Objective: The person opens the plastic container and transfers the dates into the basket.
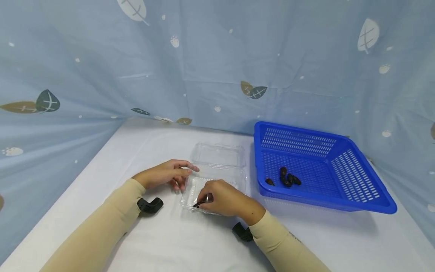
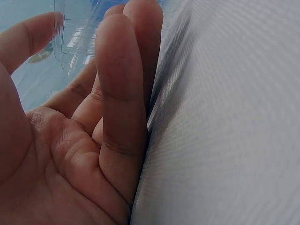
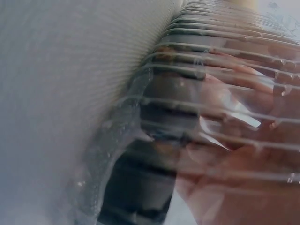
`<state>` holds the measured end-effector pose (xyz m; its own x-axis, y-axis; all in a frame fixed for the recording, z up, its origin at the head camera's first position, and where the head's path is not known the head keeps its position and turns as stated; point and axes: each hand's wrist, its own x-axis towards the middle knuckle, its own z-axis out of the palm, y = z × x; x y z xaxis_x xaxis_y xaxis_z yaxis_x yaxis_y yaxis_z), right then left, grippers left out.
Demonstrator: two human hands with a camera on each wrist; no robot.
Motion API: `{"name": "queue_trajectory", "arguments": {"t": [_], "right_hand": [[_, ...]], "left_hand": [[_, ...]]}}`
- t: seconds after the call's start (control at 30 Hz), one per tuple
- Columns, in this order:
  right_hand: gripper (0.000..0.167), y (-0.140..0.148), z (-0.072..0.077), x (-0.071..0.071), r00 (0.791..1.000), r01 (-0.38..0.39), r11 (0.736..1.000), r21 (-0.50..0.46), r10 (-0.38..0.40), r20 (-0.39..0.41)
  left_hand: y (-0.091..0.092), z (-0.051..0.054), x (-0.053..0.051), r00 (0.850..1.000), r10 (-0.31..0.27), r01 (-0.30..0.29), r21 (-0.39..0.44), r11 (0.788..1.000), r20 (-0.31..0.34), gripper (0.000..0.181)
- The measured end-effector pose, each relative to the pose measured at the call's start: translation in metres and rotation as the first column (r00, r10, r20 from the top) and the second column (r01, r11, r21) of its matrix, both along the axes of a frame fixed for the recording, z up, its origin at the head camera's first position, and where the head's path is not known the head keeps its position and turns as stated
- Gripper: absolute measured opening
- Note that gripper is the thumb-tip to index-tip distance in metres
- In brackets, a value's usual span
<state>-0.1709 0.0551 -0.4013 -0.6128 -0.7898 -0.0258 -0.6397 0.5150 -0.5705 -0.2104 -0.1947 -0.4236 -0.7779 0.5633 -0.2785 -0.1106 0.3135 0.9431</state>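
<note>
A clear plastic clamshell box (image 1: 242,176) lies with its lid (image 1: 220,154) folded back, away from me. My right hand (image 1: 224,198) reaches into the near part of the box, fingers bent around a dark date (image 1: 197,204). Through the ribbed clear wall in the right wrist view, a dark date (image 3: 169,112) and another dark piece (image 3: 139,183) lie end to end beside the fingers. My left hand (image 1: 166,174) is at the box's left side, fingers loosely extended and holding nothing. In the left wrist view its lower fingers (image 2: 119,84) lie along the white cloth.
A blue perforated basket (image 1: 323,204) stands to the right of the box, with several dates (image 1: 284,182) near its left front corner. Black curved pieces (image 1: 150,206) sit at both wrists. A blue leaf-patterned curtain (image 1: 210,68) hangs behind the white-covered table (image 1: 163,241).
</note>
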Motion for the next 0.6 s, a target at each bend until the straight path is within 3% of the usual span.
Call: {"name": "queue_trajectory", "arguments": {"t": [0.23,0.47,0.6], "right_hand": [[0.004,0.000,0.002,-0.001,1.000,0.029,1.000,-0.004,-0.029,-0.004],[0.005,0.004,0.015,0.001,0.992,0.060,0.998,-0.002,-0.060,-0.114],[0.010,0.013,0.030,0.002,0.971,0.091,0.983,-0.160,-0.124,-0.204]], "left_hand": [[-0.001,-0.001,-0.001,1.000,-0.006,0.006,0.007,1.000,0.002,0.040],[0.000,-0.003,-0.002,1.000,-0.017,0.017,0.000,1.000,-0.013,0.042],[-0.002,-0.002,-0.003,1.000,-0.024,0.024,-0.003,1.000,-0.015,0.042]]}}
